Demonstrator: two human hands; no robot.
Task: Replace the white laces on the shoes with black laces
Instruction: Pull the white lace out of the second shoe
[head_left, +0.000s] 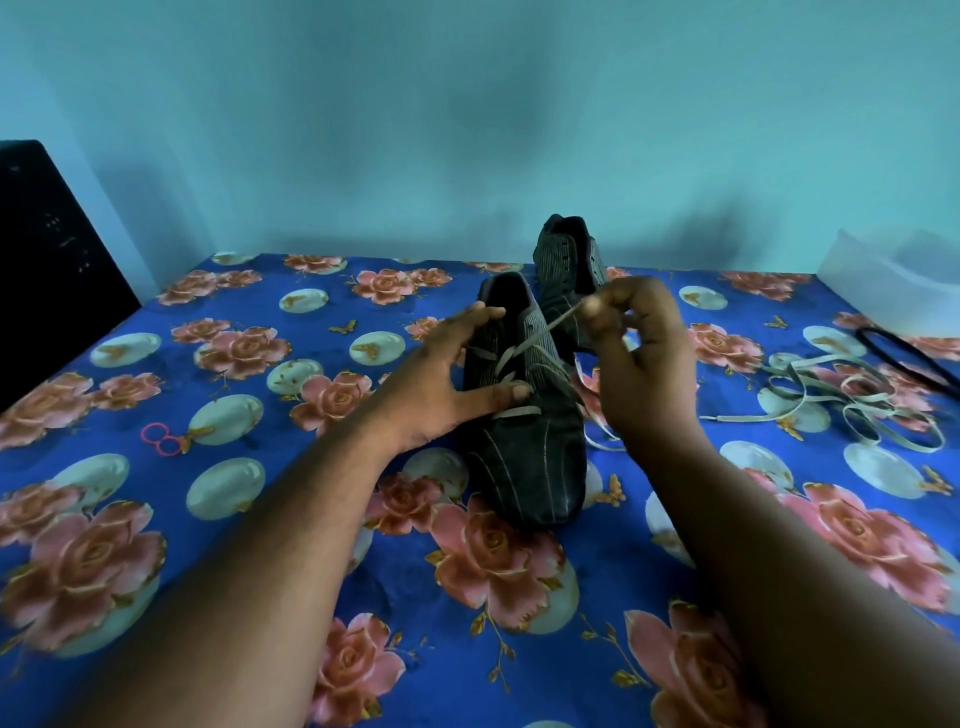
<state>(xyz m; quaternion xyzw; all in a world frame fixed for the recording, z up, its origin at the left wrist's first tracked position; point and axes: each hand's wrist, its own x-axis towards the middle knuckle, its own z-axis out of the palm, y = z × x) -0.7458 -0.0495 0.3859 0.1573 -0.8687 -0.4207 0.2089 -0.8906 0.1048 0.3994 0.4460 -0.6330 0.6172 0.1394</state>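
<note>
The near shoe, dark and still carrying its white lace, stands on the floral bed cover, toe toward the viewer, with the second shoe just behind it. The left hand rests on the near shoe, fingers spread, thumb pressing the lace. The right hand, right of that shoe, pinches the lace end taut; a loose white lace and a black lace lie farther right.

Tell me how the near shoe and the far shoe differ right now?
The near shoe still carries a white lace through its eyelets; the far shoe shows none. The left hand steadies the near shoe while the right hand pinches its lace; nobody touches the far shoe. The near shoe lies nearer the person, the far one behind it. Both are dark with pale stripes.
</note>
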